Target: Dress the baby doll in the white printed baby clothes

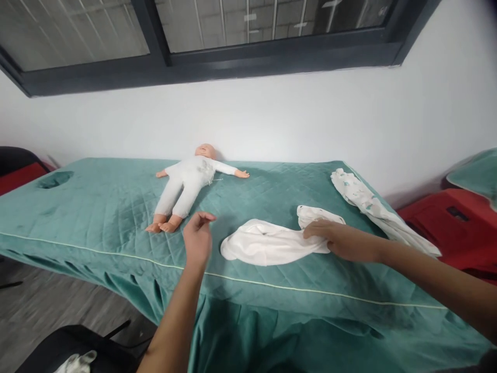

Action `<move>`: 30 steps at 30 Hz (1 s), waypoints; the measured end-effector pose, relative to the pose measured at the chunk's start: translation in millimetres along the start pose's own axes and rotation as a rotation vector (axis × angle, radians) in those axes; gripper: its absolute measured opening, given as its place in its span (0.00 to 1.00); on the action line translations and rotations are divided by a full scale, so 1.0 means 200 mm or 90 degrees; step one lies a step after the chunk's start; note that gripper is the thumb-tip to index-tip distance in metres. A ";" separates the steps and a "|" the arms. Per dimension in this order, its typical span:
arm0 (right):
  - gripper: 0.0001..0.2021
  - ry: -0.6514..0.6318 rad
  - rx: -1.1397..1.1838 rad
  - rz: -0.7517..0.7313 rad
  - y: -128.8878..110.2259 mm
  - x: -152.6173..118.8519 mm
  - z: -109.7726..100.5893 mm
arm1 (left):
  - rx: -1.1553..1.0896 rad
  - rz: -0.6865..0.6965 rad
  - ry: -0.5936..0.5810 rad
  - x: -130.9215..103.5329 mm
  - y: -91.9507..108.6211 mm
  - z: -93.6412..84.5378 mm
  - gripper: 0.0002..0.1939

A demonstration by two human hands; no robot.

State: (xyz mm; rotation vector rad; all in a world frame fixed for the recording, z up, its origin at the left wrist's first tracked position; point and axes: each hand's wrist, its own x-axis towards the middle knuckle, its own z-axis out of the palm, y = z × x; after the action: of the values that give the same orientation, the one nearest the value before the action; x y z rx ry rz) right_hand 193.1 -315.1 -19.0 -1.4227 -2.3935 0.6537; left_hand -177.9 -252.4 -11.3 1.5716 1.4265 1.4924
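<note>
Spanning the space between the two hands, the white garment lies on the green quilted bed cover, its long axis running left to right, roughly parallel to the piped near edge. Its broad, rounded left end lies just to the right of the left hand; its narrower right end reaches the right hand, which is the nearer of the two and in contact with it.

The right hand comes in from the right, palm down, fingers bent over the fabric and thumb set apart from them on the near side. Whether the cloth is pinched between them or merely pressed cannot be told. The left hand is raised near the garment's left end, partly open and holding nothing—its fingers loosely curled, the fingertips directed to the right.

A smaller white fabric section shows just beyond the right hand; whether it belongs to the same garment is unclear. Beyond the left hand lies a baby doll in a white suit—face up, arms spread, head toward the wall, feet pointing back toward the person. A printed white cloth extends obliquely along the bed's right side, beyond the right forearm.
</note>
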 end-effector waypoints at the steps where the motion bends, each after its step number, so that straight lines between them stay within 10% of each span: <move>1: 0.24 -0.037 0.024 0.002 0.00 -0.01 -0.02 | 0.018 0.001 -0.017 -0.01 0.00 0.04 0.10; 6: 0.20 -0.142 0.031 0.077 -0.07 0.10 -0.08 | 0.162 0.143 -0.310 -0.04 0.04 0.38 0.11; 13: 0.11 0.002 -0.246 -0.023 -0.04 0.29 0.12 | 0.550 0.286 -0.553 -0.09 0.12 0.69 0.09; 18: 0.08 0.056 -0.178 -0.028 -0.04 0.34 0.09 | 0.517 0.256 -0.465 -0.06 0.23 0.59 0.12; 24: 0.09 0.279 -0.043 0.075 -0.29 0.37 -0.27 | 0.204 0.296 -0.207 0.09 0.50 0.34 0.10; 30: 0.16 0.249 -0.013 0.055 -0.61 0.30 -0.59 | 0.234 0.530 -0.086 0.15 0.75 0.13 0.13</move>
State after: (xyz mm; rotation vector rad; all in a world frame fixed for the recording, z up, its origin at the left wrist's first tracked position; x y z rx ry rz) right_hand 127.1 -284.7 145.5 -1.5089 -2.0490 0.3305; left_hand -110.2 -262.5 128.3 2.6592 1.0402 1.5331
